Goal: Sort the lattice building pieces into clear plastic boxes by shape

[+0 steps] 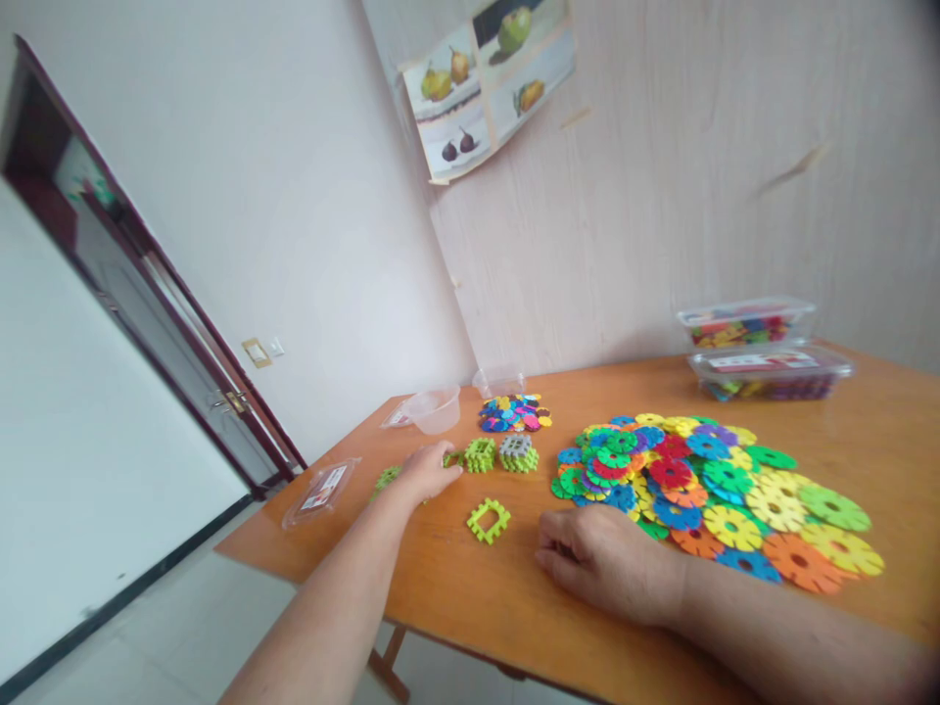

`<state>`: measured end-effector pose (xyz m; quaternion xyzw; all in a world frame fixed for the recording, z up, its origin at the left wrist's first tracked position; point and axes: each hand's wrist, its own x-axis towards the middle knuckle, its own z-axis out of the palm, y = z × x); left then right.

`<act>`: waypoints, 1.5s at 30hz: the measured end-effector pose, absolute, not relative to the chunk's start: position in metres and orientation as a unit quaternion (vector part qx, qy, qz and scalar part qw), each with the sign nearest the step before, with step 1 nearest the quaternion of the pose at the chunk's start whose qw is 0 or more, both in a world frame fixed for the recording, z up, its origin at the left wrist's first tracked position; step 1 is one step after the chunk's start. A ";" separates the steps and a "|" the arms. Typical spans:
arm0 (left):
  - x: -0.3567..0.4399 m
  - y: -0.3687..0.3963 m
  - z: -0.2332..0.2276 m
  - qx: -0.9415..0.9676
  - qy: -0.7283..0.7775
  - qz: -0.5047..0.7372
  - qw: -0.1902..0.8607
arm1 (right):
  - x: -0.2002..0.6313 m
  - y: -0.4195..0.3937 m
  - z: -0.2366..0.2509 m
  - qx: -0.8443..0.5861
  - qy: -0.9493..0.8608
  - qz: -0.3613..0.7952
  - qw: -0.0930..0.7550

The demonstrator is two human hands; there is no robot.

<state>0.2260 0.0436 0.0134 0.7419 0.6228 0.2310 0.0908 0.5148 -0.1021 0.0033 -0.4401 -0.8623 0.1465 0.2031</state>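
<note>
Single head-worn view, tilted, looking forward and down across the wooden table (477,587) from its near edge; table near, wall poster (485,88) beyond its far edge.

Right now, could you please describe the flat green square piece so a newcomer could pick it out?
Start at the big heap of colourful discs on the wooden table. Just left of it, between the left hand and right hand, lies the green square frame. Unlike the built-up green clusters behind, it lies alone, flat and open-centred.

The left hand (428,470) touches green pieces (453,457) while the right hand (602,560) rests beside the disc pile (716,494).
</note>
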 end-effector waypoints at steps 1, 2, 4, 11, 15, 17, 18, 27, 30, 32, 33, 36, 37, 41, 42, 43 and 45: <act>0.226 0.044 0.012 0.744 0.621 0.231 0.089 | 0.515 -0.102 0.003 -0.442 -0.862 0.147 0.202; 0.226 0.045 0.011 0.746 0.618 0.232 0.085 | 0.515 -0.102 0.004 -0.443 -0.861 0.147 0.200; 0.226 0.047 0.012 0.749 0.615 0.237 0.076 | 0.515 -0.102 0.004 -0.444 -0.862 0.147 0.195; 0.215 0.047 0.026 0.723 0.618 0.305 0.033 | 0.516 -0.103 0.006 -0.439 -0.864 0.154 0.194; 0.213 0.032 0.029 0.698 0.624 0.347 0.052 | 0.515 -0.104 0.008 -0.443 -0.862 0.156 0.189; 0.217 0.019 0.029 0.671 0.628 0.378 0.111 | 0.515 -0.104 0.008 -0.442 -0.863 0.156 0.187; 0.219 0.012 0.030 0.653 0.629 0.394 0.151 | 0.515 -0.103 0.008 -0.440 -0.864 0.154 0.187; 0.251 -0.048 0.028 0.609 0.607 0.410 0.305 | 0.515 -0.102 0.005 -0.440 -0.867 0.142 0.185; 0.261 -0.059 0.023 0.618 0.607 0.386 0.318 | 0.515 -0.102 0.005 -0.444 -0.866 0.141 0.180; 0.266 -0.063 0.020 0.626 0.607 0.375 0.314 | 0.515 -0.101 0.005 -0.445 -0.867 0.142 0.177; 0.267 -0.064 0.018 0.631 0.607 0.373 0.308 | 0.515 -0.101 0.005 -0.445 -0.867 0.141 0.176; 0.265 -0.063 0.013 0.657 0.601 0.365 0.271 | 0.515 -0.101 0.005 -0.445 -0.866 0.137 0.182; 0.264 -0.062 0.011 0.671 0.598 0.358 0.253 | 0.515 -0.101 0.004 -0.441 -0.867 0.137 0.186; 0.257 -0.057 0.006 0.714 0.584 0.335 0.192 | 0.515 -0.101 0.003 -0.434 -0.870 0.130 0.197; 0.257 -0.057 0.006 0.720 0.579 0.334 0.187 | 0.515 -0.100 0.003 -0.434 -0.869 0.129 0.198; 0.257 -0.058 0.006 0.725 0.572 0.333 0.188 | 0.515 -0.100 0.002 -0.435 -0.869 0.128 0.198; 0.259 -0.062 0.006 0.741 0.554 0.322 0.199 | 0.515 -0.100 0.001 -0.434 -0.869 0.130 0.201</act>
